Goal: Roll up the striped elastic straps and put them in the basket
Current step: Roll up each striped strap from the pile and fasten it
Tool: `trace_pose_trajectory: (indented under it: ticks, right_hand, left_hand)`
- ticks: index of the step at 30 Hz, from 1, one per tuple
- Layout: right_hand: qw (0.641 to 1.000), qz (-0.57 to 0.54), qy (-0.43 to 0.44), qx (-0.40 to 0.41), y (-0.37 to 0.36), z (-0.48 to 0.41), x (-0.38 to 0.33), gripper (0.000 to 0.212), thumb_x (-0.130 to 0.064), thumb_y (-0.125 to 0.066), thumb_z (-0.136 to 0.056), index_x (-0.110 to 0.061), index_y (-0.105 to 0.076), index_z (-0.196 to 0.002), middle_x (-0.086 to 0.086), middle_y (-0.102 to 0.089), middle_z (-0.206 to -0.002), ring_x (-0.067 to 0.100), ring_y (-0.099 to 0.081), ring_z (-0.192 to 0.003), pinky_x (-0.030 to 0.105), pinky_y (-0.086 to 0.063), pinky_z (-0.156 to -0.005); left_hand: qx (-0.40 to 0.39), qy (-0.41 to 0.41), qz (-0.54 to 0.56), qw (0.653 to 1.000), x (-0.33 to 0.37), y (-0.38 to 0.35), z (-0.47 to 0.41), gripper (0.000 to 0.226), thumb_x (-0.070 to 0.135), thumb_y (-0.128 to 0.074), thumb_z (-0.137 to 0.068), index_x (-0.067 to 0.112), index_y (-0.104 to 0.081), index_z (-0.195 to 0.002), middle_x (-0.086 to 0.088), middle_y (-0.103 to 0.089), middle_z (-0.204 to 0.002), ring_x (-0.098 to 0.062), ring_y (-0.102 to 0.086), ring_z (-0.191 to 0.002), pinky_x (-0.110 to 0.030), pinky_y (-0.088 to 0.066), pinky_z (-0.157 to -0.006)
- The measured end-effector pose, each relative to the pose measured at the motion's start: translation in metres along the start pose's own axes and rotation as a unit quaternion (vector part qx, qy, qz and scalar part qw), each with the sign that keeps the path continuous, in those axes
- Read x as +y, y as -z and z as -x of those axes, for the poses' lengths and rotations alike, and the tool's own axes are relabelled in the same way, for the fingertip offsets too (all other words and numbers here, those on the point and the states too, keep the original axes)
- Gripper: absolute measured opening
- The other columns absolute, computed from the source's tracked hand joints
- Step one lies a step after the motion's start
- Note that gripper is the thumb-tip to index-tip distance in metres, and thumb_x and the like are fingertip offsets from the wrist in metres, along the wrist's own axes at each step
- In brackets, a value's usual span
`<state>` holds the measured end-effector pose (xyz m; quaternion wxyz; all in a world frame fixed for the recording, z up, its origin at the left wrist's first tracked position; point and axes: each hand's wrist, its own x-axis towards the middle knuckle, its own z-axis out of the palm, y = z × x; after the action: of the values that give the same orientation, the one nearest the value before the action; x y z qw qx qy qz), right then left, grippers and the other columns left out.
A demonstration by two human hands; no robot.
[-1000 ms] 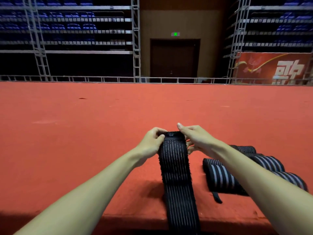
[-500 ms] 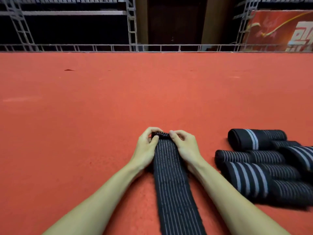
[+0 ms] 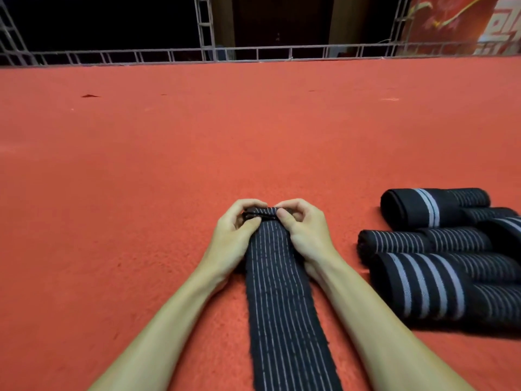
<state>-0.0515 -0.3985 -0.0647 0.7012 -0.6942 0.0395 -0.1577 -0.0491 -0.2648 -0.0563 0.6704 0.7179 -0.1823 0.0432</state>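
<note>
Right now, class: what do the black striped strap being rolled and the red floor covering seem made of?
Black striped strap: probably woven elastic fabric, matte; ribbed weave, fuzzy edges. Red floor covering: likely carpet, matte; nubby pile texture.

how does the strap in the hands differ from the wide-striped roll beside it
The black elastic strap with thin pale stripes lies mostly flat, its far end pinched by the left hand and right hand; the black rolled strap with broad grey stripes is already bundled and untouched. The flat strap's stripes are thin and many, the roll's broad and few. Both are black striped elastic.
</note>
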Motion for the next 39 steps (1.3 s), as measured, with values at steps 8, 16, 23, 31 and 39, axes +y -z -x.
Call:
trace_pose_trajectory:
  ticks: [8,16,23,31,39]
  right_hand:
    - [0.999,0.015,0.048,-0.007,0.003,0.005,-0.003,0.023,0.003,-0.067,-0.082,-0.018,-0.066,-0.075,-0.002,-0.069,-0.078,0.003,-0.062,-0.073,0.016,-0.047,-0.067]
    - [0.999,-0.038,-0.023,-0.023,0.001,0.007,-0.005,0.023,-0.034,-0.064,-0.09,-0.014,-0.069,-0.078,0.004,-0.066,-0.074,0.016,-0.06,-0.071,0.03,-0.046,-0.066]
    - [1.0,-0.015,0.006,-0.023,0.005,0.009,-0.006,0.005,-0.017,-0.069,-0.087,-0.015,-0.072,-0.083,0.006,-0.072,-0.085,0.013,-0.064,-0.08,0.033,-0.052,-0.077]
    - [0.998,0.014,0.061,-0.015,0.009,0.01,-0.008,0.02,0.004,-0.065,-0.084,-0.015,-0.065,-0.077,-0.002,-0.067,-0.077,-0.001,-0.06,-0.067,0.012,-0.046,-0.063]
    - [0.997,-0.027,0.052,-0.051,0.007,0.012,-0.01,0.019,0.005,-0.067,-0.082,-0.014,-0.067,-0.082,-0.004,-0.07,-0.08,0.006,-0.063,-0.077,0.021,-0.049,-0.07]
  left_hand:
    - [0.002,0.027,0.005,1.0,-0.004,0.001,0.004,0.023,0.008,-0.049,-0.097,0.014,-0.054,-0.119,0.002,-0.062,-0.103,0.01,-0.058,-0.082,-0.008,-0.045,-0.074]
    - [0.009,-0.049,-0.034,0.998,0.0,0.003,0.005,0.021,-0.005,-0.048,-0.093,0.014,-0.057,-0.1,0.005,-0.06,-0.094,0.005,-0.055,-0.082,-0.011,-0.043,-0.077]
    - [0.009,-0.046,-0.042,0.998,0.002,0.003,0.005,0.034,-0.012,-0.048,-0.086,0.017,-0.063,-0.093,0.009,-0.065,-0.094,-0.002,-0.058,-0.089,-0.013,-0.043,-0.082]
    - [-0.013,0.056,0.008,0.998,0.002,-0.003,0.005,0.024,0.026,-0.054,-0.094,0.019,-0.053,-0.117,0.006,-0.06,-0.104,0.0,-0.056,-0.09,-0.006,-0.042,-0.074]
    - [0.005,0.05,-0.003,0.999,0.001,-0.001,0.005,0.014,0.022,-0.045,-0.099,0.014,-0.057,-0.099,0.005,-0.061,-0.093,0.003,-0.057,-0.08,-0.011,-0.044,-0.072]
